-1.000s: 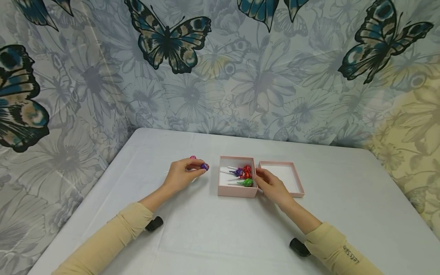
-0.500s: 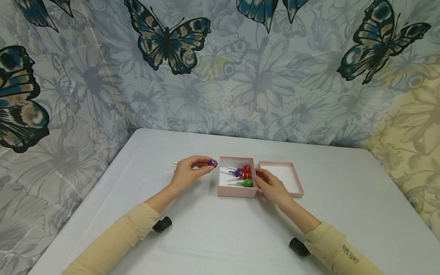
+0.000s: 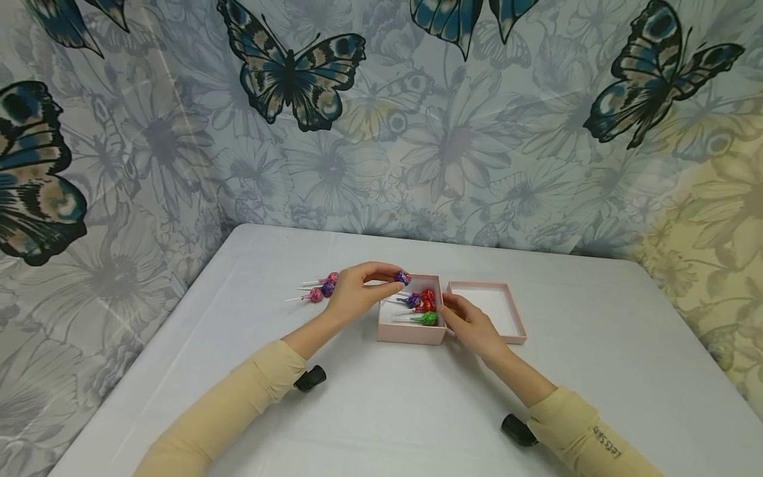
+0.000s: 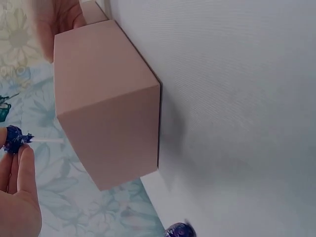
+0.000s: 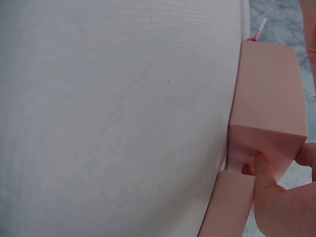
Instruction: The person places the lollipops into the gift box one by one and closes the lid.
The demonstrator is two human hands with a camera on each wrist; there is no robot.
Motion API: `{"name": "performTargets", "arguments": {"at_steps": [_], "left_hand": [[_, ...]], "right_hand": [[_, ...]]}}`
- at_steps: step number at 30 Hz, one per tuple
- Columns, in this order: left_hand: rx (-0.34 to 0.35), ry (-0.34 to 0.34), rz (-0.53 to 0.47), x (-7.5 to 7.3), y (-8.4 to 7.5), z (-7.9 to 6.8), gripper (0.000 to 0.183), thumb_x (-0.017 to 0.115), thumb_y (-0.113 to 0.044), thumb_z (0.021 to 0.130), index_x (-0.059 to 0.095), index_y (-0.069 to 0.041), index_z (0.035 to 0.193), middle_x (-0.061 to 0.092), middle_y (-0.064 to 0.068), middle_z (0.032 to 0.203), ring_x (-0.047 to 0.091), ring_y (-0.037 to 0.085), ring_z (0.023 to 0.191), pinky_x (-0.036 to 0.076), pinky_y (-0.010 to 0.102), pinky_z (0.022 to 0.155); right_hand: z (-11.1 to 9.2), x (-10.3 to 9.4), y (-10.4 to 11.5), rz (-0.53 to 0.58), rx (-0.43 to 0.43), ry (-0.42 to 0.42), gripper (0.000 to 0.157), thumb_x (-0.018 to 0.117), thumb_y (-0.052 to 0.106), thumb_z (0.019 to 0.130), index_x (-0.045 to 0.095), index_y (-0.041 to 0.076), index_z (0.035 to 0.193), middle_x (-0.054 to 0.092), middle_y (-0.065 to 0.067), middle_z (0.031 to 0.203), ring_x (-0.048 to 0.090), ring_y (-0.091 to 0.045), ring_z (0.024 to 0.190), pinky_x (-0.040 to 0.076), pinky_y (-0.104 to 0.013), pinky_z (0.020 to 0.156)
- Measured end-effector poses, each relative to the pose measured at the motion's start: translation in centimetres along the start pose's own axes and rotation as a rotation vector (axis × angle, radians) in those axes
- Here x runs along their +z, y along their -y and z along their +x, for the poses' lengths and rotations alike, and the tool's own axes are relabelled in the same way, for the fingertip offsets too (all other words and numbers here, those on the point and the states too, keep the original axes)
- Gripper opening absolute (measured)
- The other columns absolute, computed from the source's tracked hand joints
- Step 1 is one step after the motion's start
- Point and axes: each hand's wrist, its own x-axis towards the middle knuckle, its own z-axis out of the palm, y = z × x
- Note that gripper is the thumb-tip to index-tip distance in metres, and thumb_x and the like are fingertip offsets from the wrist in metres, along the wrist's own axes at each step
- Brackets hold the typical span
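Observation:
Between the thumb and fingers of my left hand (image 3: 360, 295) is a purple-wrapped lollipop (image 3: 403, 277), pinched by its head above the open pink box (image 3: 411, 333). Its white stick shows in the left wrist view, where the box's outer walls (image 4: 108, 108) fill the middle. Inside the box lie red lollipops (image 3: 427, 299), a purple lollipop (image 3: 410, 301) and a green lollipop (image 3: 428, 318). My right hand (image 3: 473, 324) holds the box's right wall, fingers at the rim; in the right wrist view a finger (image 5: 265, 170) presses the outside.
Left of the box, pink lollipops (image 3: 315, 295) and a purple lollipop (image 3: 328, 289) lie on the white table (image 3: 381, 411), partly behind my left hand. The pink lid (image 3: 517, 311) lies inside up, right of the box. A butterfly-patterned cloth (image 3: 453, 146) hangs behind.
My left hand has carried the purple lollipop rightward from beside the box to over it, uncovering the lollipops on the table. My right hand has stayed at the box.

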Motion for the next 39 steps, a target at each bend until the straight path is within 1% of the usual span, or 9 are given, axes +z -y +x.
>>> {"name": "performTargets", "arguments": {"at_steps": [3, 6, 8, 13, 21, 25, 30, 34, 39], "left_hand": [[0.037, 0.023, 0.015, 0.7, 0.1, 0.5, 0.027, 0.078, -0.025, 0.085, 0.074, -0.015, 0.110, 0.072, -0.002, 0.102, 0.067, 0.011, 0.095, 0.057, 0.028, 0.071], [0.060, 0.059, 0.038, 1.3, 0.3, 0.9, 0.026, 0.078, -0.022, 0.085, 0.074, -0.012, 0.109, 0.072, 0.000, 0.101, 0.068, 0.011, 0.093, 0.057, 0.026, 0.072], [0.074, 0.094, 0.060, 1.7, 0.5, 1.1, 0.026, 0.077, -0.018, 0.086, 0.073, -0.008, 0.110, 0.072, 0.002, 0.101, 0.068, 0.012, 0.093, 0.056, 0.024, 0.074], [0.115, 0.181, 0.153, 2.4, 0.9, 1.6, 0.026, 0.075, -0.012, 0.087, 0.071, -0.002, 0.111, 0.071, 0.005, 0.103, 0.068, 0.015, 0.093, 0.054, 0.020, 0.078], [0.161, 0.300, 0.278, 3.2, 1.4, 2.3, 0.023, 0.076, -0.005, 0.085, 0.072, -0.001, 0.107, 0.070, 0.008, 0.100, 0.068, 0.018, 0.092, 0.053, 0.016, 0.077], [0.193, 0.358, 0.379, 3.5, 1.4, 2.5, 0.022, 0.076, -0.007, 0.085, 0.072, -0.002, 0.106, 0.070, 0.007, 0.098, 0.066, 0.016, 0.088, 0.052, 0.015, 0.074], [0.234, 0.430, 0.527, 3.7, 1.4, 2.7, 0.018, 0.076, -0.011, 0.087, 0.073, -0.004, 0.103, 0.070, 0.005, 0.095, 0.065, 0.014, 0.082, 0.051, 0.018, 0.070], [0.241, 0.463, 0.612, 3.9, 1.7, 2.9, 0.018, 0.076, -0.013, 0.086, 0.073, -0.004, 0.102, 0.070, 0.004, 0.093, 0.063, 0.013, 0.080, 0.049, 0.019, 0.069], [0.235, 0.492, 0.671, 4.1, 1.8, 3.2, 0.018, 0.076, -0.013, 0.087, 0.073, -0.004, 0.102, 0.067, 0.003, 0.087, 0.055, 0.009, 0.074, 0.045, 0.019, 0.065]], "right_hand": [[0.1, 0.0, 0.0, 0.000, 0.006, 0.001, 0.055, 0.049, 0.033, 0.103, 0.038, 0.003, 0.147, 0.046, -0.020, 0.143, 0.048, -0.034, 0.129, 0.045, -0.044, 0.100], [0.1, 0.1, -0.1, 0.001, 0.009, -0.001, 0.054, 0.049, 0.032, 0.103, 0.038, 0.003, 0.147, 0.047, -0.020, 0.143, 0.048, -0.034, 0.129, 0.045, -0.044, 0.100], [0.2, 0.1, -0.2, 0.002, 0.010, -0.003, 0.054, 0.049, 0.032, 0.103, 0.038, 0.004, 0.147, 0.047, -0.019, 0.143, 0.049, -0.034, 0.128, 0.046, -0.044, 0.100], [0.1, 0.0, -0.2, -0.005, -0.005, -0.004, 0.054, 0.049, 0.032, 0.103, 0.039, 0.003, 0.147, 0.049, -0.020, 0.142, 0.050, -0.033, 0.126, 0.047, -0.044, 0.099], [-0.1, -0.1, 0.0, 0.005, -0.028, 0.000, 0.054, 0.050, 0.033, 0.103, 0.040, 0.002, 0.146, 0.049, -0.020, 0.141, 0.050, -0.033, 0.127, 0.046, -0.044, 0.099], [-0.1, -0.2, 0.0, 0.006, -0.029, 0.003, 0.054, 0.050, 0.033, 0.103, 0.040, 0.002, 0.146, 0.049, -0.020, 0.141, 0.050, -0.033, 0.127, 0.046, -0.044, 0.100], [-0.1, -0.1, -0.1, 0.005, -0.037, 0.002, 0.054, 0.051, 0.032, 0.103, 0.039, 0.001, 0.146, 0.050, -0.021, 0.140, 0.051, -0.034, 0.126, 0.047, -0.044, 0.099], [-0.2, -0.1, -0.1, 0.010, -0.041, 0.001, 0.054, 0.050, 0.031, 0.103, 0.039, 0.001, 0.146, 0.050, -0.022, 0.140, 0.052, -0.034, 0.125, 0.047, -0.043, 0.098], [-0.3, -0.1, 0.0, 0.005, -0.032, -0.005, 0.053, 0.050, 0.032, 0.103, 0.040, 0.002, 0.146, 0.051, -0.020, 0.140, 0.052, -0.033, 0.125, 0.048, -0.044, 0.098]]}}
